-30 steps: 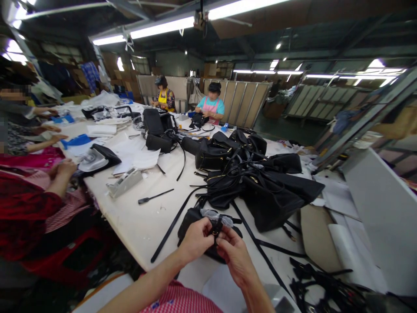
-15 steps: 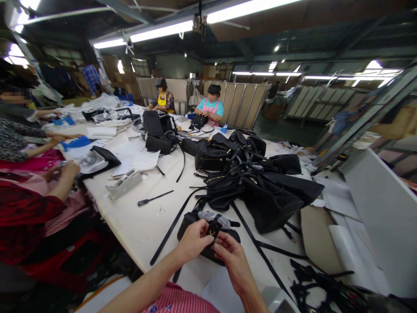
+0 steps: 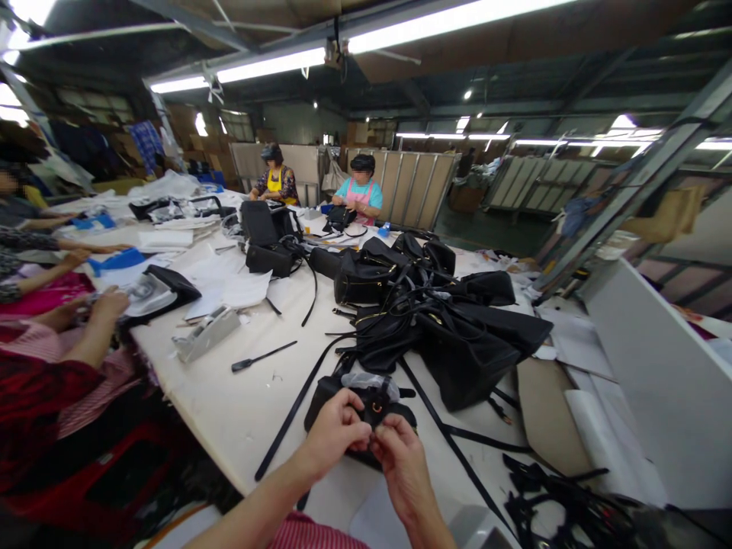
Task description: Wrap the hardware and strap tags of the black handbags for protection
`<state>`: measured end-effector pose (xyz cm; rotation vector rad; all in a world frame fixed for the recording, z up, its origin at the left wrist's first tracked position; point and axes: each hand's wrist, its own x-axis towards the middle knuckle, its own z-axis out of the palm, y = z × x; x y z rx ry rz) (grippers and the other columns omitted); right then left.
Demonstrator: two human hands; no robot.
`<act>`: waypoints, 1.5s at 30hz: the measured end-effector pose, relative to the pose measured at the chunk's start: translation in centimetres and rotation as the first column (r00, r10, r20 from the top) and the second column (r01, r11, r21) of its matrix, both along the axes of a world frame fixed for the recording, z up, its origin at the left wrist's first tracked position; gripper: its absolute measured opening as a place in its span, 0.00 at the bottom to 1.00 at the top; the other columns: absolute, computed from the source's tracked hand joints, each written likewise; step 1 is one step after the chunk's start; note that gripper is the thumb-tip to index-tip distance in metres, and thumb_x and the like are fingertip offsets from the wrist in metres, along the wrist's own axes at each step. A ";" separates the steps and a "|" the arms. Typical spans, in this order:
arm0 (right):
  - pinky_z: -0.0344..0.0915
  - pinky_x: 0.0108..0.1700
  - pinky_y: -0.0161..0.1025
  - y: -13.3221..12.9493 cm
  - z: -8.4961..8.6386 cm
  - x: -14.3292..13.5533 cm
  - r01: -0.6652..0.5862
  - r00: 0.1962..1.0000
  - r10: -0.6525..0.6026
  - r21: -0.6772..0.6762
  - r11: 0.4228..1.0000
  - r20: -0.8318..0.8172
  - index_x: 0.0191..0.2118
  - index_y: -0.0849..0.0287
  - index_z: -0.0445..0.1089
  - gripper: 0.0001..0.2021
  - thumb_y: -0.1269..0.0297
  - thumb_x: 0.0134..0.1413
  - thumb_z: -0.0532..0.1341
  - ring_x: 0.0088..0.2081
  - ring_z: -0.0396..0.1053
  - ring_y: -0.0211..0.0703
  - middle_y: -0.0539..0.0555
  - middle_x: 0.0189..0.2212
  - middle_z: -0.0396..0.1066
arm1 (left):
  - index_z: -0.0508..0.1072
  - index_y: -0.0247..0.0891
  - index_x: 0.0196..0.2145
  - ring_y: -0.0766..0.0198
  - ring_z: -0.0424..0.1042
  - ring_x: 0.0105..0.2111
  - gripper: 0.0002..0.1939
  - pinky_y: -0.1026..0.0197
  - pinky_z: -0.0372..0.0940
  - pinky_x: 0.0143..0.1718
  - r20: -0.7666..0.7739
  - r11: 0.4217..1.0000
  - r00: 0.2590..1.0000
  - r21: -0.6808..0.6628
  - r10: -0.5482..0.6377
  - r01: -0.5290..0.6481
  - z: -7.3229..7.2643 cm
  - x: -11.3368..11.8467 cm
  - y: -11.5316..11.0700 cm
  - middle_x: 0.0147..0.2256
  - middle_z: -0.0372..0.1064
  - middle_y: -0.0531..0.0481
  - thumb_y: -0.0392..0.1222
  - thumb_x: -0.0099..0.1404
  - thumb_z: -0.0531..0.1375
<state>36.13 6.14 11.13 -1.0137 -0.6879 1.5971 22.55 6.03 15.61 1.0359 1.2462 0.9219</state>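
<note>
A black bag (image 3: pixel 323 396) lies at the table's near edge, with clear plastic wrap (image 3: pixel 371 383) around its handle and a small gold-coloured metal ring (image 3: pixel 377 407) at its middle. Over the bag's left part, my left hand (image 3: pixel 341 425) is closed, thumb and fingers pinched just below the ring. My right hand (image 3: pixel 399 450) pinches close beside it, fingertips nearly meeting. Whatever sits between the fingertips of either hand is too small to make out. A long black strap (image 3: pixel 291 415) runs along the table left of the bag.
Beyond the bag is a heap of black bags (image 3: pixel 480 335). Loose black straps (image 3: pixel 572 503) lie at the lower right. A tape dispenser (image 3: pixel 207 333) and a short black strip (image 3: pixel 263 355) are on the left. People work at the left and far sides of the table (image 3: pixel 200 404).
The view has turned slightly right. My left hand has moved off the black piece by the ring to just below it, and the ring shows more fully.
</note>
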 end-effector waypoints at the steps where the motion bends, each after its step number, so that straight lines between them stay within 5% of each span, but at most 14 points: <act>1: 0.65 0.28 0.33 0.0 -0.1 0.0 0.003 1.000 -0.003 -0.016 1.000 -0.008 0.30 0.56 0.65 0.10 0.64 0.43 0.67 0.24 0.67 0.36 0.45 0.23 0.68 | 0.63 0.40 0.35 0.67 0.64 0.24 0.10 0.63 0.60 0.29 -0.114 0.990 0.993 0.140 0.023 -0.007 -0.1 0.1 -0.2 0.23 0.63 0.57 0.37 0.55 0.60; 2: 0.65 0.29 0.34 0.0 -0.3 0.1 0.005 1.000 -0.005 -0.023 1.000 -0.008 0.30 0.57 0.65 0.10 0.64 0.43 0.67 0.25 0.67 0.36 0.45 0.23 0.68 | 0.64 0.40 0.33 0.65 0.65 0.26 0.06 0.62 0.60 0.31 -0.261 0.949 0.964 0.312 0.052 0.033 -0.2 0.1 -0.3 0.24 0.64 0.55 0.35 0.57 0.58; 4: 0.65 0.29 0.33 0.1 -0.5 0.3 0.010 1.000 -0.010 -0.012 1.000 0.014 0.31 0.57 0.68 0.09 0.63 0.43 0.67 0.25 0.66 0.35 0.46 0.24 0.68 | 0.67 0.39 0.30 0.62 0.66 0.30 0.04 0.61 0.59 0.33 -0.556 0.772 0.814 0.588 0.169 0.242 -0.6 0.1 -0.6 0.27 0.67 0.51 0.34 0.62 0.55; 6: 0.64 0.29 0.33 0.3 -0.6 0.4 0.017 0.998 -0.018 0.022 1.000 0.060 0.31 0.57 0.70 0.10 0.64 0.41 0.69 0.25 0.66 0.36 0.46 0.24 0.69 | 0.69 0.39 0.30 0.61 0.66 0.30 0.09 0.61 0.59 0.31 -0.699 0.635 0.651 0.652 0.294 0.414 -1.2 0.0 -0.7 0.28 0.68 0.50 0.33 0.65 0.52; 8: 0.66 0.33 0.35 0.5 -0.7 0.4 0.007 0.994 -0.015 0.069 0.998 0.110 0.32 0.58 0.73 0.11 0.65 0.38 0.69 0.29 0.68 0.39 0.47 0.26 0.72 | 0.69 0.39 0.31 0.61 0.66 0.29 0.10 0.61 0.59 0.30 -0.733 0.617 0.577 0.651 0.360 0.442 -1.6 0.0 -0.7 0.27 0.68 0.51 0.32 0.66 0.51; 13: 0.68 0.41 0.39 0.6 -1.0 0.2 -0.024 0.981 -0.006 0.153 0.988 0.194 0.36 0.59 0.75 0.14 0.67 0.37 0.67 0.36 0.72 0.46 0.51 0.31 0.75 | 0.67 0.38 0.31 0.62 0.68 0.30 0.11 0.62 0.60 0.30 -0.713 0.648 0.554 0.670 0.429 0.362 -1.4 0.2 -0.3 0.30 0.68 0.50 0.30 0.68 0.49; 18: 0.62 0.27 0.33 0.5 -1.8 0.1 0.013 0.964 -0.054 0.156 0.988 0.261 0.25 0.58 0.70 0.05 0.72 0.35 0.65 0.24 0.65 0.38 0.46 0.20 0.68 | 0.67 0.39 0.29 0.61 0.65 0.27 0.16 0.60 0.57 0.27 -0.670 0.458 0.506 0.742 0.544 0.490 -1.3 0.2 -0.3 0.27 0.66 0.50 0.36 0.73 0.45; 25: 0.67 0.35 0.35 -0.1 -1.8 -0.3 0.109 0.963 -0.151 0.191 0.976 0.222 0.30 0.57 0.70 0.09 0.61 0.42 0.67 0.31 0.69 0.41 0.48 0.26 0.71 | 0.70 0.36 0.35 0.61 0.64 0.25 0.14 0.59 0.57 0.26 -0.656 0.318 0.464 0.723 0.596 0.614 -0.3 -0.1 0.8 0.26 0.65 0.50 0.36 0.73 0.45; 30: 0.69 0.36 0.37 -0.4 -2.0 0.0 0.137 0.961 -0.176 0.189 0.972 0.214 0.35 0.58 0.73 0.12 0.57 0.46 0.66 0.33 0.71 0.43 0.51 0.30 0.74 | 0.68 0.28 0.47 0.62 0.65 0.26 0.12 0.61 0.59 0.24 -0.670 0.165 0.466 0.655 0.577 0.738 0.9 -0.5 1.6 0.27 0.67 0.50 0.33 0.72 0.47; 34: 0.69 0.44 0.40 -0.7 -2.3 0.1 0.098 0.933 -0.187 0.283 0.954 0.306 0.43 0.58 0.76 0.15 0.60 0.46 0.65 0.40 0.71 0.46 0.54 0.36 0.74 | 0.69 0.29 0.42 0.62 0.64 0.26 0.12 0.61 0.59 0.22 -0.717 0.130 0.452 0.596 0.531 0.793 1.2 -0.5 2.4 0.27 0.65 0.50 0.33 0.72 0.47; 37: 0.69 0.42 0.40 -0.8 -2.5 -0.1 0.106 0.934 -0.183 0.251 0.962 0.307 0.46 0.57 0.74 0.19 0.62 0.46 0.65 0.39 0.72 0.46 0.54 0.36 0.75 | 0.68 0.34 0.33 0.61 0.63 0.26 0.16 0.61 0.59 0.23 -0.759 0.180 0.431 0.570 0.488 0.801 1.1 -0.2 2.9 0.26 0.63 0.50 0.35 0.73 0.44; 41: 0.67 0.29 0.35 -0.7 -2.7 -0.1 0.146 0.964 -0.162 0.087 0.985 0.212 0.37 0.58 0.74 0.12 0.62 0.43 0.66 0.29 0.70 0.42 0.51 0.27 0.73 | 0.66 0.36 0.29 0.61 0.64 0.27 0.19 0.62 0.59 0.23 -0.789 0.277 0.399 0.559 0.467 0.781 1.0 -0.2 2.6 0.27 0.63 0.49 0.37 0.74 0.42; 45: 0.67 0.31 0.35 -0.8 -2.7 0.4 0.117 0.966 -0.137 0.100 0.988 0.219 0.36 0.59 0.76 0.12 0.60 0.44 0.66 0.30 0.70 0.42 0.52 0.29 0.75 | 0.69 0.33 0.37 0.61 0.65 0.27 0.15 0.62 0.57 0.21 -0.809 0.193 0.374 0.499 0.453 0.845 1.2 -1.1 2.1 0.28 0.65 0.49 0.35 0.73 0.44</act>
